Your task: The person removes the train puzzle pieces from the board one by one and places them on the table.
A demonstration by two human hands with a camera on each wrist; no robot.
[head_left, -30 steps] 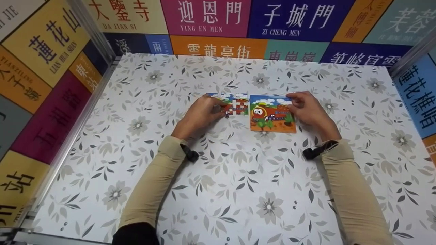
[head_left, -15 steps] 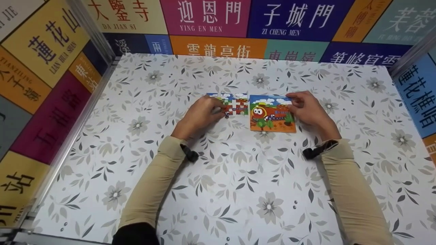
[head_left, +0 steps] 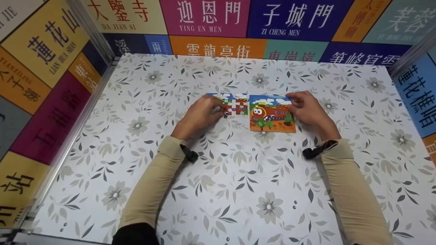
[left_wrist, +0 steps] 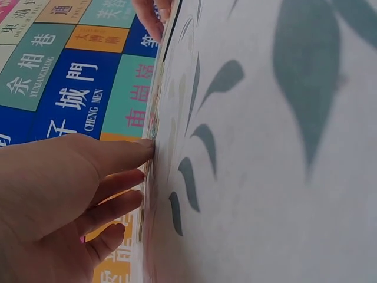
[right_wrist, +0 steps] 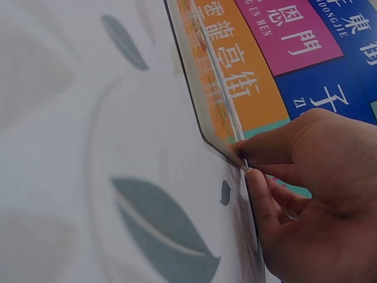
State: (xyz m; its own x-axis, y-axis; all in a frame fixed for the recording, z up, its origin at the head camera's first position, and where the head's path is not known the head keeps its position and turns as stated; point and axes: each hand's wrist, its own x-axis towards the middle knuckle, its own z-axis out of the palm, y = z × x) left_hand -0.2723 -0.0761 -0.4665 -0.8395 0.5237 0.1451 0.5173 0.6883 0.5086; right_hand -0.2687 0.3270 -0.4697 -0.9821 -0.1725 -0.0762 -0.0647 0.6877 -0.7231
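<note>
My left hand (head_left: 203, 110) rests over the left part of a group of jigsaw puzzle pieces (head_left: 240, 100) printed with blue sky, clouds and a red train. Its fingertips touch the pieces and cover some of them; in the left wrist view the fingers (left_wrist: 118, 203) are loosely spread, low at the tabletop. Just right of the pieces lies a square train picture board (head_left: 270, 114). At that board's right edge, my right hand (head_left: 308, 107) pinches the upper right corner between thumb and finger. From the right wrist view, the board's edge (right_wrist: 197, 112) appears thin, running to the fingertips.
The white table (head_left: 218, 190) carries a grey leaf and flower print. Panels with Chinese place names (head_left: 209, 17) stand along the back and both sides. A metal frame post (head_left: 97, 37) rises at the back left corner. Black wrist straps (head_left: 191, 154) sit at the cuffs.
The left fingers have shifted very slightly over the puzzle pieces. The right hand and the picture board stay in place.
</note>
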